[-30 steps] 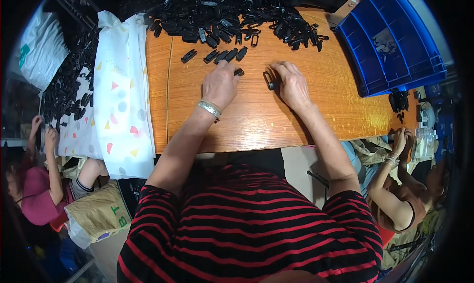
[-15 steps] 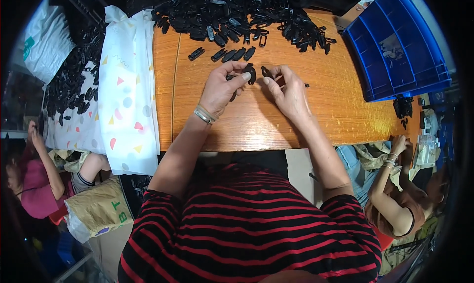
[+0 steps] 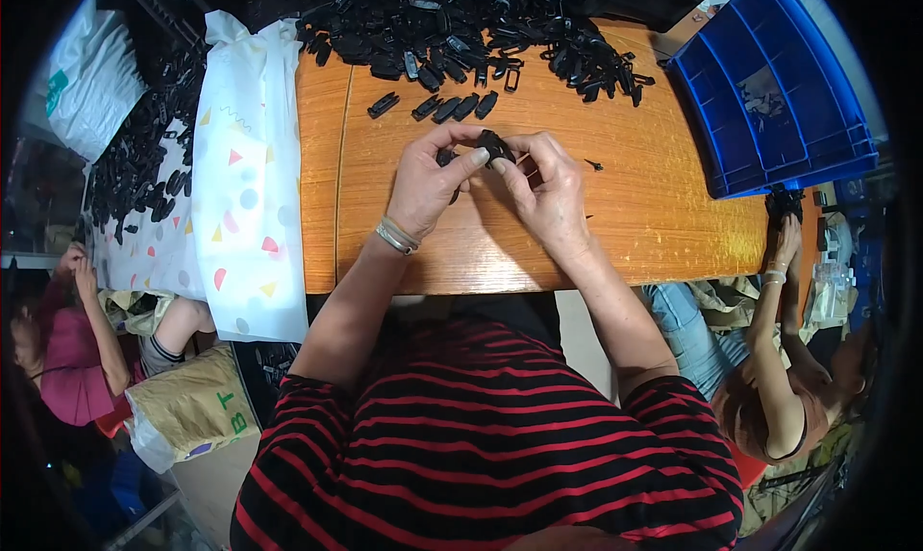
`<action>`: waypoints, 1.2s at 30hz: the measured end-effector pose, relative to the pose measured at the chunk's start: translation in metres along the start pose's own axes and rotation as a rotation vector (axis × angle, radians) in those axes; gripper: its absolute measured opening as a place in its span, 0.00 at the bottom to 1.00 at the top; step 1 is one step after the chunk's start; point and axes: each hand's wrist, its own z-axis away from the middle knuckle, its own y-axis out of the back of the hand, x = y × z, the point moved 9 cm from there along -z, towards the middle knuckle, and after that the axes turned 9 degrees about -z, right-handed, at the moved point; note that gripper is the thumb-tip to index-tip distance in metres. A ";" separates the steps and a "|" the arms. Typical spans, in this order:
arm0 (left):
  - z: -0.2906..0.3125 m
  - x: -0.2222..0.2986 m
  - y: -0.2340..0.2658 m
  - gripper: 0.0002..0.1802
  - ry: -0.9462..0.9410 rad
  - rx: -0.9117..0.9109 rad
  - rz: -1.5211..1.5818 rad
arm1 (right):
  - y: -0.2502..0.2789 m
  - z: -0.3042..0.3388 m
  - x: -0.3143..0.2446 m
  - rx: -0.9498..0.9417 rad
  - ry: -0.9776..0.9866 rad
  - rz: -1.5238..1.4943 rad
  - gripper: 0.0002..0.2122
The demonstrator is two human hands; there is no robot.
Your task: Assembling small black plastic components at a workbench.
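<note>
Both my hands meet over the wooden table (image 3: pixel 461 253), at a small black plastic part (image 3: pixel 494 148). My left hand (image 3: pixel 429 178) is closed, pinching that part between thumb and fingers, and more black plastic shows in its curled fingers. On the other side, my right hand (image 3: pixel 550 184) has thumb and fingertips pressed to the same part; whether it is one piece or two joined is too small to tell. Beyond my hands lies a short row of black plastic parts (image 3: pixel 468 107). A tiny black piece (image 3: pixel 595 165) rests right of my right hand.
A large heap of black plastic parts (image 3: pixel 433 32) covers the table's far side. At right stands a tilted blue bin (image 3: pixel 769 89). A patterned white plastic sheet (image 3: pixel 248 186) hangs over the left edge. Co-workers sit at left (image 3: pixel 82 359) and right (image 3: pixel 779 388).
My right hand has moved left, bringing its small black piece against the part in my left hand. The co-worker at right has reached forward to black parts by the blue bin.
</note>
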 end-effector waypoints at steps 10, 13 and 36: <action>0.017 0.012 -0.008 0.14 -0.077 0.089 -0.062 | -0.010 0.011 -0.011 0.056 0.114 0.087 0.13; 0.018 0.018 -0.008 0.12 -0.156 0.092 -0.061 | -0.014 0.016 0.011 0.121 -0.029 0.005 0.21; 0.261 -0.023 0.139 0.12 0.720 -0.228 -0.658 | 0.138 -0.066 0.147 0.286 -0.094 0.700 0.17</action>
